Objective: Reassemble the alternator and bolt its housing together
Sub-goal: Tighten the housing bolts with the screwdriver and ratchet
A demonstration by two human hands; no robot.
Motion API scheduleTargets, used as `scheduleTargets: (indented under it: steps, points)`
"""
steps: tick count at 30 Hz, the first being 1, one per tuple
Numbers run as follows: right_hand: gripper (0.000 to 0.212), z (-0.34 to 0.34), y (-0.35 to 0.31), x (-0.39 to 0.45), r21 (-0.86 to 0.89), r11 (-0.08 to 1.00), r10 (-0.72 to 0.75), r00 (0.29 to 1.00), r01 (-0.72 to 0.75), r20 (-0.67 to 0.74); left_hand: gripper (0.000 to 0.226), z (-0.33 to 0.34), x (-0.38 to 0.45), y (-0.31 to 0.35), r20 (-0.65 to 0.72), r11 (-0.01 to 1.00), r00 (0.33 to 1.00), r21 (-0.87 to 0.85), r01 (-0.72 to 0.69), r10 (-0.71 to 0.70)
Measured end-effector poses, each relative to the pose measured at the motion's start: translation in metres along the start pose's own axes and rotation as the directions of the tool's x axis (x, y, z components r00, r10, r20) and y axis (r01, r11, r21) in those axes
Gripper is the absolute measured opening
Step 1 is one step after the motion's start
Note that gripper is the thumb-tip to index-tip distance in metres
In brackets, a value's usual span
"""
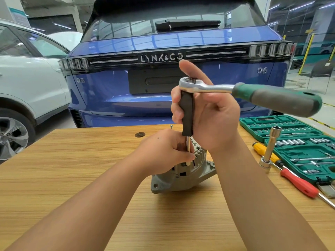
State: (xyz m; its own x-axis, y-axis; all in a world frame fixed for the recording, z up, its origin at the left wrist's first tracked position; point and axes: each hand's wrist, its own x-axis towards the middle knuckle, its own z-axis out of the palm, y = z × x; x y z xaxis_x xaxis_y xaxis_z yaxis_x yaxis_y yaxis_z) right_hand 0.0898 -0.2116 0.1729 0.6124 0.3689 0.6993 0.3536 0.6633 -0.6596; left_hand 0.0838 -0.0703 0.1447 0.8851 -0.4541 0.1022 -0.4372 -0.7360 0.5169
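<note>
Grey alternator [183,174] under ratchet [204,86] in right hand [208,116], left hand [163,151] pinching its shaft.

This place is a car workshop or a service garage. Behind the wooden table [72,160] a blue car [163,98] stands with its rear toward the camera (the badge reads LYNK&CO), and a white car [27,87] is parked at the left. On the table lies an open green socket set [293,140] with screwdrivers [297,182] beside it. The floor at the right has yellow marking lines [320,122].
</note>
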Motion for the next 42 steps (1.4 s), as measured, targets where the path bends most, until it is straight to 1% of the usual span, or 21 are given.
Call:
scheduleTargets:
  steps: [5, 8, 9, 12, 14, 16, 18, 20, 23, 25, 27, 29, 30, 32, 34, 36, 37, 38, 39, 41, 42]
  points:
    - [0.052, -0.001, -0.003, 0.001, 0.056, 0.996, 0.072, 0.997, -0.072, -0.001, 0.011, 0.000, 0.000, 0.000, 0.004, 1.000, 1.000, 0.001, -0.001, 0.001]
    - [0.070, 0.005, -0.005, 0.005, 0.020, 0.991, 0.136, 0.984, -0.135, -0.117, 0.009, 0.000, -0.001, 0.000, 0.000, 1.000, 1.000, 0.001, 0.003, -0.003]
    - [0.067, 0.006, -0.005, 0.006, 0.003, 0.989, 0.143, 0.969, -0.145, -0.201, 0.007, 0.000, 0.000, 0.000, -0.007, 1.000, 1.000, -0.004, 0.003, -0.003]
    - [0.019, 0.010, -0.005, 0.006, -0.229, 0.964, 0.031, 0.914, -0.135, -0.405, 0.005, 0.001, 0.000, 0.001, -0.023, 1.000, 1.000, 0.005, -0.006, 0.006]
    - [0.013, 0.010, -0.005, 0.006, -0.293, 0.940, 0.022, 0.890, -0.173, -0.455, 0.006, 0.001, 0.000, 0.000, -0.011, 1.000, 1.000, 0.021, -0.013, 0.013]
    - [0.028, 0.007, -0.007, 0.005, -0.213, 0.957, 0.096, 0.906, -0.198, -0.411, 0.008, 0.000, 0.000, 0.000, -0.006, 1.000, 1.000, 0.022, -0.011, 0.011]
    - [0.036, 0.003, -0.009, 0.003, -0.109, 0.975, 0.161, 0.951, -0.195, -0.262, 0.012, -0.001, 0.001, 0.000, -0.004, 1.000, 1.000, 0.010, -0.004, 0.004]
    - [0.042, 0.001, -0.006, 0.001, -0.077, 0.988, 0.123, 0.983, -0.134, -0.134, 0.011, 0.000, 0.001, 0.000, 0.001, 1.000, 1.000, 0.002, 0.003, -0.003]
    - [0.041, 0.000, 0.001, 0.001, -0.153, 0.988, -0.031, 0.993, 0.013, -0.113, 0.008, 0.000, 0.000, 0.001, -0.012, 1.000, 1.000, 0.005, 0.004, -0.004]
    - [0.040, 0.000, 0.004, 0.002, -0.217, 0.975, -0.078, 0.992, 0.056, -0.095, 0.009, -0.001, -0.001, 0.001, -0.009, 1.000, 1.000, -0.007, 0.001, -0.001]
    - [0.040, 0.000, 0.005, 0.001, -0.214, 0.975, -0.072, 0.997, 0.063, -0.032, 0.010, -0.001, -0.002, 0.001, 0.001, 1.000, 1.000, -0.012, 0.000, 0.000]
    - [0.042, -0.001, 0.003, 0.000, -0.117, 0.993, -0.011, 0.999, 0.015, 0.031, 0.011, -0.002, -0.003, 0.001, 0.009, 1.000, 1.000, -0.016, 0.001, -0.001]
    - [0.042, -0.001, 0.001, 0.001, -0.078, 0.997, 0.027, 0.999, -0.023, 0.046, 0.011, -0.002, -0.003, 0.001, 0.012, 1.000, 1.000, -0.017, 0.001, -0.001]
    - [0.055, -0.004, -0.001, 0.002, -0.014, 0.996, 0.086, 0.996, -0.085, 0.039, 0.012, -0.002, -0.002, 0.002, 0.015, 1.000, 1.000, -0.009, -0.003, 0.003]
    - [0.065, -0.004, -0.002, 0.002, -0.006, 0.995, 0.097, 0.995, -0.097, 0.029, 0.013, -0.002, -0.002, 0.003, 0.013, 1.000, 1.000, 0.004, -0.006, 0.006]
    - [0.076, -0.001, -0.003, 0.002, -0.027, 0.992, 0.126, 0.992, -0.127, -0.011, 0.012, -0.002, -0.001, 0.002, 0.012, 1.000, 1.000, 0.002, -0.002, 0.002]
    - [0.076, 0.001, -0.003, 0.003, 0.009, 0.990, 0.144, 0.987, -0.144, -0.066, 0.010, -0.002, -0.001, 0.002, 0.007, 1.000, 1.000, 0.003, 0.000, 0.000]
    - [0.069, 0.003, -0.003, 0.004, 0.032, 0.990, 0.141, 0.980, -0.138, -0.142, 0.007, -0.001, -0.001, 0.002, -0.004, 1.000, 1.000, 0.006, 0.002, -0.002]
    - [0.056, 0.004, -0.002, 0.004, -0.011, 0.993, 0.111, 0.966, -0.116, -0.232, 0.005, -0.001, 0.000, 0.002, -0.016, 1.000, 1.000, 0.012, 0.005, -0.005]
    - [0.020, 0.006, -0.002, 0.004, -0.274, 0.956, -0.019, 0.910, -0.105, -0.413, 0.005, 0.000, 0.000, 0.003, -0.026, 1.000, 1.000, 0.027, 0.004, -0.003]
    - [0.011, 0.005, -0.003, 0.005, -0.349, 0.930, -0.058, 0.891, -0.116, -0.450, 0.006, 0.001, 0.000, 0.003, -0.025, 0.999, 1.000, 0.032, 0.002, -0.002]
